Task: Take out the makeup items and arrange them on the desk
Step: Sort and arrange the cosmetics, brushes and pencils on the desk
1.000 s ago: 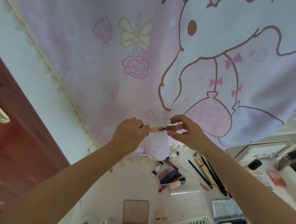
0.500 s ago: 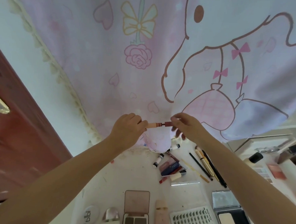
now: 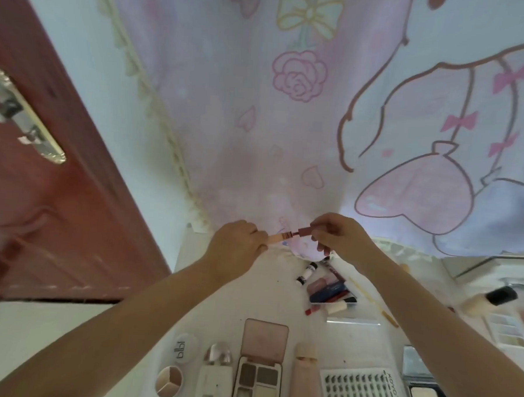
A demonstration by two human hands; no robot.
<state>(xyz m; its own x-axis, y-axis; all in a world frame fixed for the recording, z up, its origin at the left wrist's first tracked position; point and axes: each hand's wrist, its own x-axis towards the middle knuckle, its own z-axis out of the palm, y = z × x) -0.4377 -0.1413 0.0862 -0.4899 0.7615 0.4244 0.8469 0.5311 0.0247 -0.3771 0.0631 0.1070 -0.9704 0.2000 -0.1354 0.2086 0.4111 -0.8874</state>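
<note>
- In the middle of the frame, the left hand (image 3: 237, 247) fingers hold the peach lip tube (image 3: 278, 237).
- The right hand (image 3: 339, 237) fingers pinch its dark cap (image 3: 304, 231), above the desk (image 3: 225, 299).

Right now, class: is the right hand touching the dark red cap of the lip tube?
Touching. The head view shows the right hand pinching the cap, with no gap visible; the left hand grips the peach end.
</note>
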